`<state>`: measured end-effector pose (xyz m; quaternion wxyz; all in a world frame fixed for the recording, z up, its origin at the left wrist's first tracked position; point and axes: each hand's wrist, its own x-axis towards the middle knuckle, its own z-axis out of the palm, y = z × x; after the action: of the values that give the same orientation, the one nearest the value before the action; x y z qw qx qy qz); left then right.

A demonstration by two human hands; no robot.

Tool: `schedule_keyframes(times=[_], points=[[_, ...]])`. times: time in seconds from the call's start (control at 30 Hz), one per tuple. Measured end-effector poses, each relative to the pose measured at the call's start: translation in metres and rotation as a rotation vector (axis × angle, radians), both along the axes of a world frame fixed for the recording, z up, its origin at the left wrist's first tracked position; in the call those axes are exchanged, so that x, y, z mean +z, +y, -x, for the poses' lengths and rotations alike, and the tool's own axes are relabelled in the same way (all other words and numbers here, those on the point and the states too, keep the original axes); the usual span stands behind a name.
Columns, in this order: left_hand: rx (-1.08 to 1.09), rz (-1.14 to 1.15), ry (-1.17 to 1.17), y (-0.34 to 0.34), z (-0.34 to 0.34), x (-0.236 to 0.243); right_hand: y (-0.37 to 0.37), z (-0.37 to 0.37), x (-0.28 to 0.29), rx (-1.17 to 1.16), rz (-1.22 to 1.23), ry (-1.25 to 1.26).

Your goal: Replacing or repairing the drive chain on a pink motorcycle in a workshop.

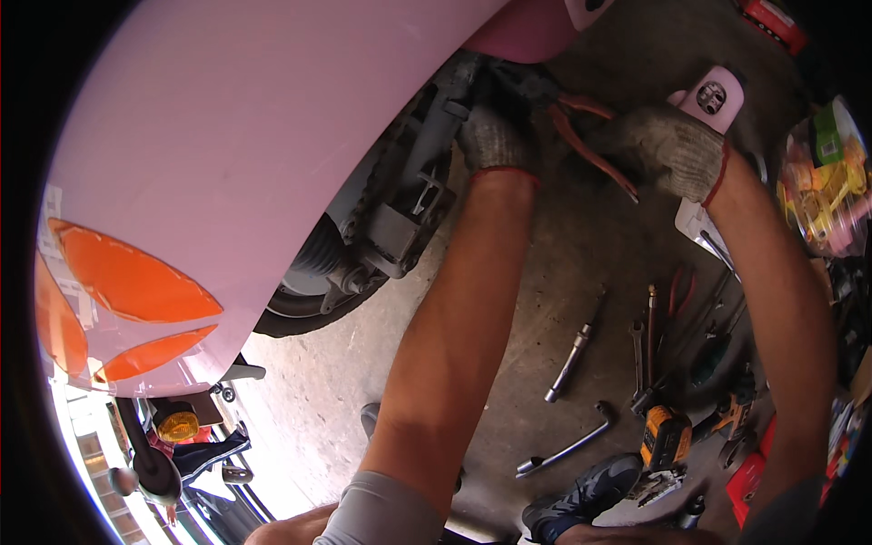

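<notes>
The right hand, in a grey knit glove with a red cuff, is at two o'clock, its fingers around the red-handled pliers, whose handles stand apart; their head points toward the dark underside of the pink vehicle body, which fills the view from nine to twelve o'clock. At one o'clock the left hand (gloved to match) reaches in among the metal parts, just beside the grey cylindrical strut; its fingers are lost in shadow, so I cannot tell whether they grip anything. The black tyre shows at eight o'clock. On the concrete floor, a socket extension bar, a combination wrench and a yellow-and-black cordless power tool lie toward four o'clock, with an L-shaped socket wrench at five and a pink panel piece at two, just beyond the right hand.
</notes>
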<state>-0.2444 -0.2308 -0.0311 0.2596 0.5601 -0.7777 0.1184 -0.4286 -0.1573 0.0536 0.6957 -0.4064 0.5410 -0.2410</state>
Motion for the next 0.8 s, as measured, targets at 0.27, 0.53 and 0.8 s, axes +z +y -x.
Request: schedule_keyframes(times=[0.27, 0.53, 0.8], points=[[-0.136, -0.088, 0.235, 0.009, 0.008, 0.013, -0.013, 0.011, 0.005, 0.309, 0.255, 0.368], [-0.244, -0.152, 0.424, -0.015, 0.002, -0.011, -0.032, 0.025, -0.011, 0.601, 0.670, 0.590], [-0.194, -0.251, 0.265, -0.015, -0.002, -0.022, -0.014, -0.002, -0.011, 0.146, 0.222, 0.126]])
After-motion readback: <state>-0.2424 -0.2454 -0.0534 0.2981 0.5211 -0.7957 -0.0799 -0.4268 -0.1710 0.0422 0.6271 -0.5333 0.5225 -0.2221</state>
